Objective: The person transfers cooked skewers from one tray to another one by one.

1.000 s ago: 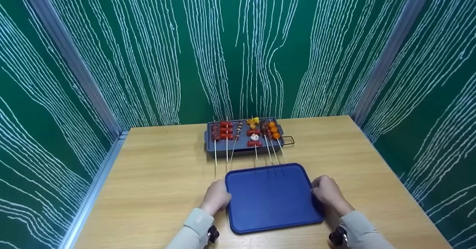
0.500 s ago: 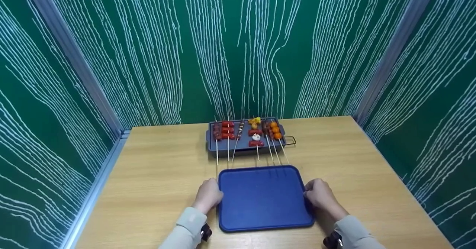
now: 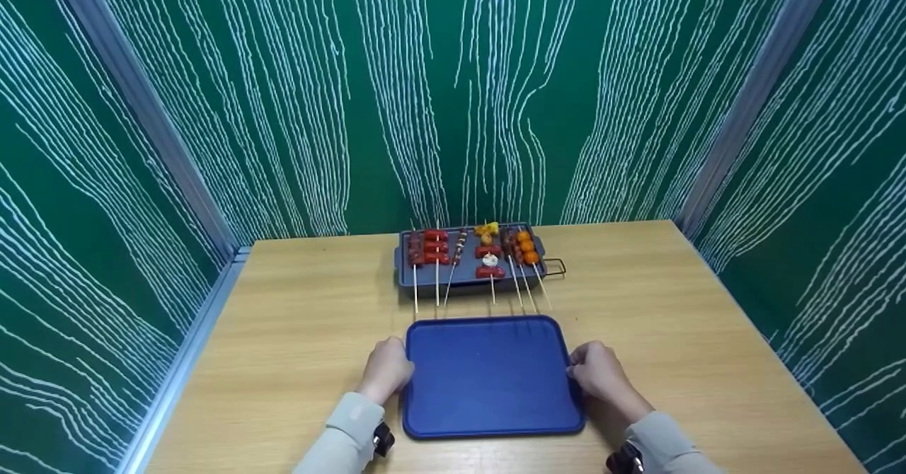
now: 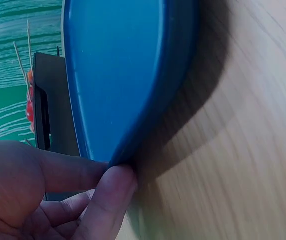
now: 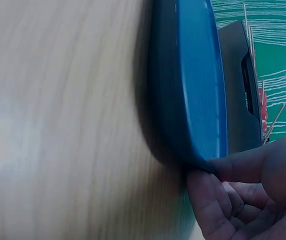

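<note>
A blue rectangular tray (image 3: 492, 382) with a raised rim lies in front of the grill on the wooden table, its surface bare. My left hand (image 3: 386, 369) pinches the tray's left rim between thumb and finger; the left wrist view shows the left hand (image 4: 73, 192) at that edge. On the opposite side my right hand (image 3: 601, 373) pinches the right rim, seen closely in the right wrist view, where the right hand (image 5: 248, 192) has its thumb and finger on the tray (image 5: 200, 85). Whether the tray's underside touches the table is hard to tell.
Behind the tray stands a dark tabletop grill (image 3: 463, 272) with a wire handle (image 3: 557, 267) at its right. Several skewers lie across it, among them red sausage pieces (image 3: 436, 246) and orange balls (image 3: 526, 246); their sticks overhang the front. Green walls (image 3: 297, 106) enclose the table (image 3: 304, 332).
Both hands have shifted the tray to the left in the view, and it sits straighter, nearly in line with the grill. The grill and skewers stay in place.
</note>
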Available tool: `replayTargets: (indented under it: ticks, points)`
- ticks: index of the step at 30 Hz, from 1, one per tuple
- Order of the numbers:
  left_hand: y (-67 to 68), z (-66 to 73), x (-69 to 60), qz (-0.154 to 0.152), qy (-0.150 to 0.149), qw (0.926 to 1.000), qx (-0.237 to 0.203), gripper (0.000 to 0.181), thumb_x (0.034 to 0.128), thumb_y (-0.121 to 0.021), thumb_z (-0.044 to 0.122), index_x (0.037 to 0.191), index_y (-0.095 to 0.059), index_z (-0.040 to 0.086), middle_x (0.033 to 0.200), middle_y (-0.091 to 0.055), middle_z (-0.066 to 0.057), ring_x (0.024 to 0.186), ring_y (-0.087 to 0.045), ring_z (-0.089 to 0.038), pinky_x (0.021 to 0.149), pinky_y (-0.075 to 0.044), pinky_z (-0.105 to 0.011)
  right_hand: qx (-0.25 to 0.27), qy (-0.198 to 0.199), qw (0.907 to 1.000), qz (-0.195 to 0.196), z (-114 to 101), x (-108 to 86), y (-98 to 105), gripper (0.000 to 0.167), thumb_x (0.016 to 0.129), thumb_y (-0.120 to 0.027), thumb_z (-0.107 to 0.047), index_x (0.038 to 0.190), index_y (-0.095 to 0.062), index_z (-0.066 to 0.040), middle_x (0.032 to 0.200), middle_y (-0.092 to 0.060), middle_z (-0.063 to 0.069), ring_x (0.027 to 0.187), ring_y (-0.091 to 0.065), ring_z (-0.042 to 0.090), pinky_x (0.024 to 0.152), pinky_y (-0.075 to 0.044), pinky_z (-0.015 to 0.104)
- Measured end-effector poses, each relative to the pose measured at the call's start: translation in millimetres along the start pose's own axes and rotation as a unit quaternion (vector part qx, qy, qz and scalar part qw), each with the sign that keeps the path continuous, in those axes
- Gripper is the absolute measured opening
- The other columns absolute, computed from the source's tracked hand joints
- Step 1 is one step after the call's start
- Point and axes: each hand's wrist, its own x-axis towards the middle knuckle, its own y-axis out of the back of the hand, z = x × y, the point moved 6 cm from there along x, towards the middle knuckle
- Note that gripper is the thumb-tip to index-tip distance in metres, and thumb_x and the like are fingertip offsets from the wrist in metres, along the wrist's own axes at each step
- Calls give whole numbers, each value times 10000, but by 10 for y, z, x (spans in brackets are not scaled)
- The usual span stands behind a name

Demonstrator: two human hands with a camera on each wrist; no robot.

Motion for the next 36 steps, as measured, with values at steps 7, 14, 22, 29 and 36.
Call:
replayTargets:
  ticks: [7,14,22,29,36]
  points:
    - [62,-61,-34,-19,291,9995,-135,84,860,-603,-65,839,-645,5,752,-645,-120,624,-644,-265,521,-543,-315,178,34,9998,-49,-57,-10,-78,145,874,-715,109,794,-653,5,673,-599,46,511,-572,141,433,-512,232]
    - [-75,-352,169,37,108,9997,-234,202,836,-594,-35,699,-552,108,680,-615,-99,577,-624,-282,475,-522,-344,217,-137,9995,-193,-92,-17,-135,172,906,-708,107,796,-635,-4,697,-609,70,525,-583,157,444,-524,243]
    - [13,-291,78,-47,372,9966,-739,417,829,-553,-58,573,-345,198,521,-462,2,406,-541,-167,352,-456,-261,134,-351,9989,-293,-92,-12,-158,121,929,-712,77,852,-659,2,747,-628,81,553,-608,158,461,-543,246]
    - [42,-213,1,41,497,9976,-477,427,863,-573,-59,599,-346,188,566,-478,-10,446,-533,-166,375,-425,-229,80,-249,9994,-205,-93,-1,-152,144,908,-718,79,808,-665,-11,698,-621,53,535,-595,144,450,-530,233]
    - [35,-199,8,86,466,9977,-484,345,878,-583,-54,650,-427,153,607,-545,-48,436,-541,-164,364,-455,-251,244,-161,9994,-191,-116,35,-84,89,887,-773,34,841,-699,20,692,-653,68,523,-605,152,446,-551,261]
